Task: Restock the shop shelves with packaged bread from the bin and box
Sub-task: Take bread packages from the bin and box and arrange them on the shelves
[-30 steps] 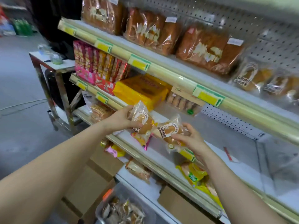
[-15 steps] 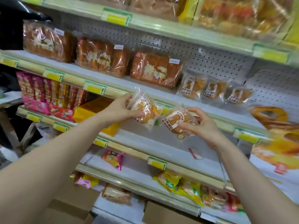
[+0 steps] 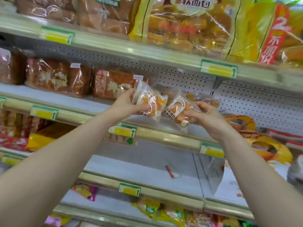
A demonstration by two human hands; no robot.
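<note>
The left hand [image 3: 129,104] grips a small clear-film packet of golden-brown bread [image 3: 151,104], with its thumb laid across the lower front and its fingers curled behind the packet's left edge. The right hand [image 3: 208,118] holds a second clear-film packet of the same golden-brown bread [image 3: 176,108], thumb on the front and fingers wrapped over the right side. Each wrapper is transparent and crinkled. It carries a white arch-shaped label with dark characters, and the rounded, glossy loaf shows through the film. The left packet has a small yellow mark near its upper right corner, and the right packet has a round pale sticker near its bottom. The two packets sit side by side and tilted, with their inner edges meeting or just overlapping. Both are held up in front of the grey middle shelf [image 3: 98,104], above its beige front rail [image 3: 168,136]. I cannot tell whether either one rests on the shelf board. Just to their left on that shelf stand dark brown sliced loaves in clear wrap [image 3: 113,86]. More small bread packets [image 3: 205,99] lie behind them, against the perforated white back panel [image 3: 255,102]. A large yellow bag of soft rolls [image 3: 188,28] fills the shelf above.
</note>
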